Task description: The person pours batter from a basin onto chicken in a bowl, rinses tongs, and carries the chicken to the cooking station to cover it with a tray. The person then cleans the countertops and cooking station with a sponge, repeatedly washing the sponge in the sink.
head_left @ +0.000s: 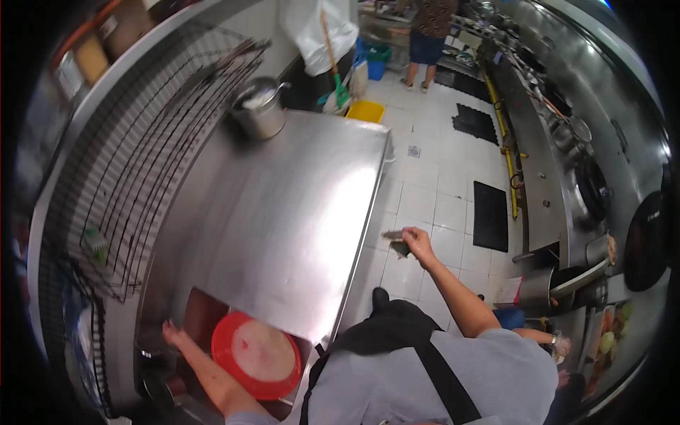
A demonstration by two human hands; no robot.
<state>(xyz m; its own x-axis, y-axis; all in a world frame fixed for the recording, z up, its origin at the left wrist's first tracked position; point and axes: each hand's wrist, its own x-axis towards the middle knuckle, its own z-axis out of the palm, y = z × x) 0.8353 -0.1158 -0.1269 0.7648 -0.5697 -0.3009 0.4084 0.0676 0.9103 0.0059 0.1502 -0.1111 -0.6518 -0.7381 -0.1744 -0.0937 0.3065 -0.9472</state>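
My right hand (419, 244) is held out over the floor, right of the steel counter. Its fingers are closed on a flat, ragged grey-green piece (399, 248), possibly a scouring pad; its exact kind is unclear. My left hand (171, 333) reaches to the wall side of the sink, close to a metal tap (147, 352). Its fingers are too small and blurred to show whether they grip anything. Below and right of that hand, a red basin (221, 347) with cloudy whitish liquid sits in the sink (202, 308).
The steel counter (283, 205) bears a metal pot (259, 117) at its far end. A wire rack (163, 156) runs along the left wall. Black mats (490, 216) lie on the tiled floor. A person (428, 35) stands far back; another person's hand (561, 345) is at lower right.
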